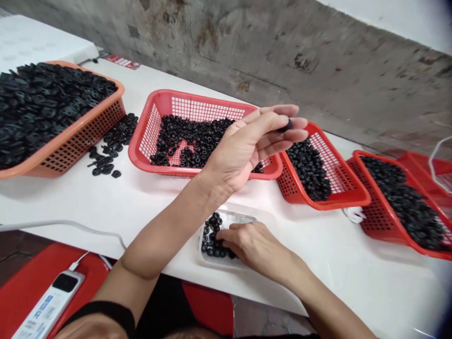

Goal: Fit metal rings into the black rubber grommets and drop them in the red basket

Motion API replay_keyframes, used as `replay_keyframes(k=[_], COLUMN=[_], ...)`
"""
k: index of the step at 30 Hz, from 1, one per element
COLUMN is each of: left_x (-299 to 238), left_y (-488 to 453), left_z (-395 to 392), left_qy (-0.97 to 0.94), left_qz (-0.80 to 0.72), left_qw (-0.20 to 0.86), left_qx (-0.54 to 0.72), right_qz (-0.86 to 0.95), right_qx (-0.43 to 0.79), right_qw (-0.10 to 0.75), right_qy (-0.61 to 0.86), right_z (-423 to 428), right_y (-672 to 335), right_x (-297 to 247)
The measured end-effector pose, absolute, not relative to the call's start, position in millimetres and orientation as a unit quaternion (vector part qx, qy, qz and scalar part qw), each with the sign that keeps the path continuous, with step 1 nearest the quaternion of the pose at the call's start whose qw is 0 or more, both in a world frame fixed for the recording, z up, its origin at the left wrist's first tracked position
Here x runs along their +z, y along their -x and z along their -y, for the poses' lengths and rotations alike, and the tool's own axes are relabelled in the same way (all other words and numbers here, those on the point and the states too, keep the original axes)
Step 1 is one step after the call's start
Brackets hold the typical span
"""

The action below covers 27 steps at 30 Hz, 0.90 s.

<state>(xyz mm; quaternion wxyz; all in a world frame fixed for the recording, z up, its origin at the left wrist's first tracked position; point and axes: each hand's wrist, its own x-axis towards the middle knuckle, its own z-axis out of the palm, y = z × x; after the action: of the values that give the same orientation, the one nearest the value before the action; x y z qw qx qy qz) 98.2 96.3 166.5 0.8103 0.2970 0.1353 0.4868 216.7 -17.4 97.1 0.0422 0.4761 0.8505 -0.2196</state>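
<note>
No text could be read with certainty. Blue lettering [45, 305] and smaller print stood on the white device [58, 299] at near left, too blurred to make out. Pale marks on the red sheet [123, 61], far left on the bench [106, 202], were likewise illegible.

Stained grey wall [219, 47] across the top, white slab [42, 40] at upper left, red-and-white printed sheet [123, 61] near it, white cable [67, 222] at left, white device [49, 306] on a red seat [28, 282] at lower left
</note>
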Motion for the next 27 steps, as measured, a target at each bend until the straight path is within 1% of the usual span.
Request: replay_keyframes(k=[3, 5, 12, 16, 18, 20, 21, 23, 25, 27], left_x=[166, 166, 166, 166, 166, 167, 167, 167, 165, 161], left_y=[-99, -100, -101, -99, -98, -97, -97, -96, -97, -100], left_z=[-96, -96, -95, -96, -97, -99, -99, -100, -101, -101], left_qy=[-0.307, -0.307, -0.299, -0.293, -0.283, -0.272, -0.27, -0.277, -0.293, -0.309], left_qz=[-0.131, -0.131, -0.135, -0.136, -0.131, -0.128, -0.13, -0.139, -0.147, -0.154], left_qw=[0.808, 0.808, 0.814, 0.814, 0.817, 0.822, 0.825, 0.829, 0.83, 0.83], left_qx=[0.486, 0.484, 0.479, 0.482, 0.485, 0.484, 0.479, 0.465, 0.451, 0.439], right_qz=[-0.832, -0.834, -0.874, -0.891, -0.89, -0.878, -0.865, -0.824, -0.762, -0.691], right_qx=[-0.187, -0.18, -0.138, -0.13, -0.147, -0.184, -0.204, -0.219, -0.18, -0.127], right_qw=[0.002, -0.009, 0.122, 0.138, 0.112, 0.031, -0.035, -0.195, -0.339, -0.444], right_qy=[-0.523, -0.522, -0.449, -0.412, -0.417, -0.441, -0.456, -0.485, -0.521, -0.556], right_z=[16, 13, -1, -2, -2, -3, -4, -6, -9, -12], right_y=[-215, -211, -179, -174, -180, -193, -202, -223, -244, -260], right_x=[95, 94, 79, 73, 78, 90, 98, 116, 130, 139])
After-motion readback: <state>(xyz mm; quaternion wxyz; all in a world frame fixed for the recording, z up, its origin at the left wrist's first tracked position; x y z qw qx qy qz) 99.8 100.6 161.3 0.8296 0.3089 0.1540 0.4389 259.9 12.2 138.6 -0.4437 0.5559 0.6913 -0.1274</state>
